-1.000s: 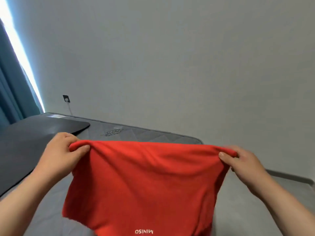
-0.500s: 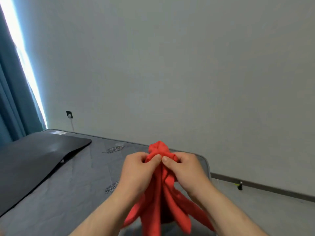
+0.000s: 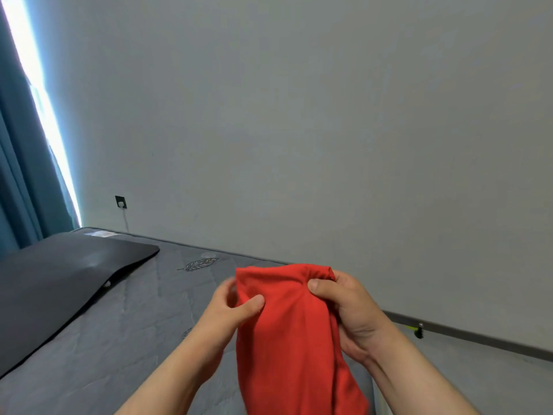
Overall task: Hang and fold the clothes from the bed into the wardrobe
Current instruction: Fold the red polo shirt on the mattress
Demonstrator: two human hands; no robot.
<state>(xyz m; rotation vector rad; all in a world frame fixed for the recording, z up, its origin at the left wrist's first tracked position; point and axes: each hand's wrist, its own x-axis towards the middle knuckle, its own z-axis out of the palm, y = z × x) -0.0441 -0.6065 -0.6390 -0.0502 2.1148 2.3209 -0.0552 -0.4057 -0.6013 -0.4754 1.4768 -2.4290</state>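
You hold the red cloth point(image 3: 284, 330) up over the gray bed point(image 3: 128, 319), and it hangs down between your hands. Your left hand point(image 3: 232, 310) pinches its left edge. Your right hand point(image 3: 351, 310) grips its top right corner.

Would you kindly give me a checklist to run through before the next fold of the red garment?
1. Right hand grips the red cloth garment at its top right corner: ok.
2. Left hand pinches the garment's left edge, thumb in front: ok.
3. Lower hem hangs even: cannot tell, it runs out of frame.
4. Grey quilted mattress lies beneath the garment for laying it down: ok.
5. Black ribbed mat lies apart from the garment, to the left: ok.
6. Wardrobe within reach: cannot tell, not in view.
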